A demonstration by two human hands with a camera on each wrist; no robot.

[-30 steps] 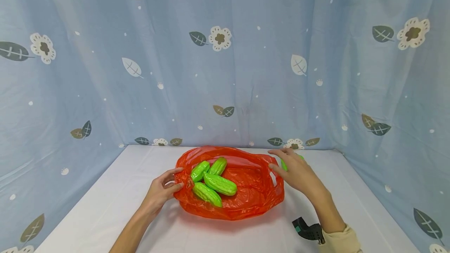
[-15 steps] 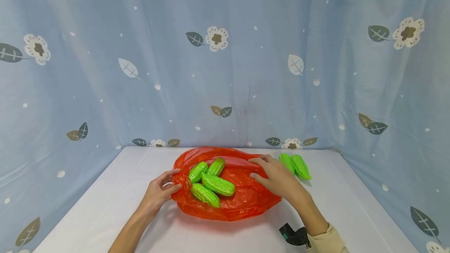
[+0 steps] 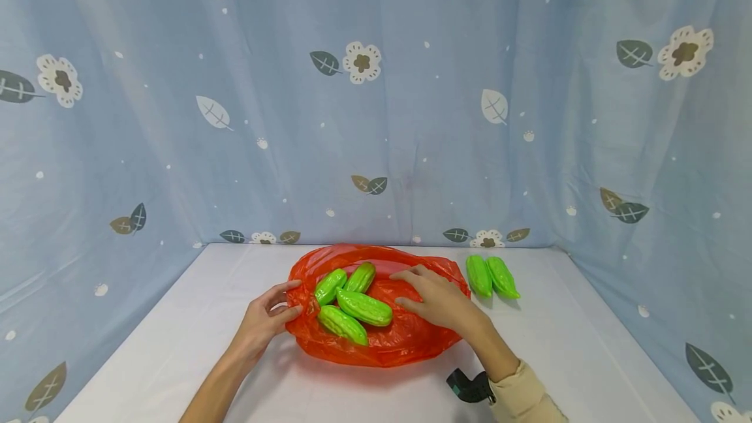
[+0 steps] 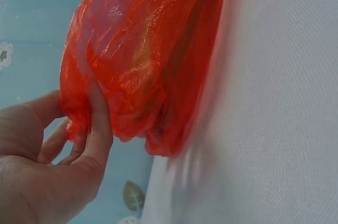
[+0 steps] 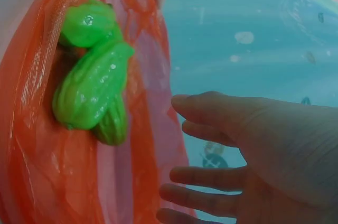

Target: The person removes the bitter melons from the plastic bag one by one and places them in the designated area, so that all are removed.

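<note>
An orange-red plastic bag (image 3: 399, 344) lies on its base with its mouth spread wide. Several glossy green bitter melons (image 3: 365, 308) are bunched inside, toward its left end. My left hand (image 3: 264, 320) pinches the bag's left edge between thumb and fingers, and the left wrist view shows the thin plastic (image 4: 132, 49) in that pinch. Over the bag's right half is my right hand (image 3: 437, 300), fingers spread and holding nothing. In the right wrist view its extended fingers (image 5: 203, 203) are apart from the melons (image 5: 90, 92).
Two more bitter melons (image 3: 492, 277) lie side by side on the white table (image 3: 576, 344), right of the bag. A blue patterned curtain (image 3: 376, 116) stands around the table's back and sides. A black device (image 3: 470, 385) is at the right wrist.
My right hand has moved left, from the bag's right handle to over its opening, uncovering the two melons beside it. The left hand keeps its hold on the bag's edge.
</note>
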